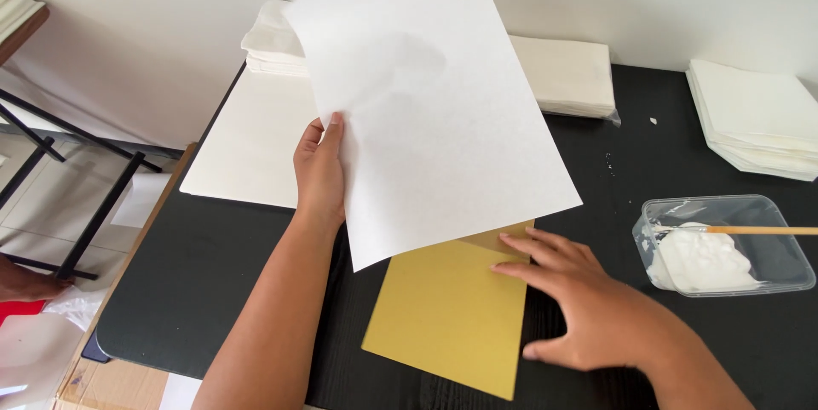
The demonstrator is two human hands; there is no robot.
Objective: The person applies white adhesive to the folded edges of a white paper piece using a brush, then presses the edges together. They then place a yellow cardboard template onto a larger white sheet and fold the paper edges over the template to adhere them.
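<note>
My left hand (320, 173) grips the left edge of a large white paper sheet (434, 103) and holds it lifted and tilted over the black table (213, 291). Under the sheet's lower corner lies a gold card (447, 312), flat on the table. My right hand (579, 303) rests with spread fingers on the right edge of the gold card, holding nothing.
A clear plastic tub (724, 244) of white paste with a wooden-handled brush (758, 230) stands at the right. Stacks of white paper lie at the back left (273, 43), back middle (567, 73) and back right (754, 116). A large white board (251, 141) lies at the left.
</note>
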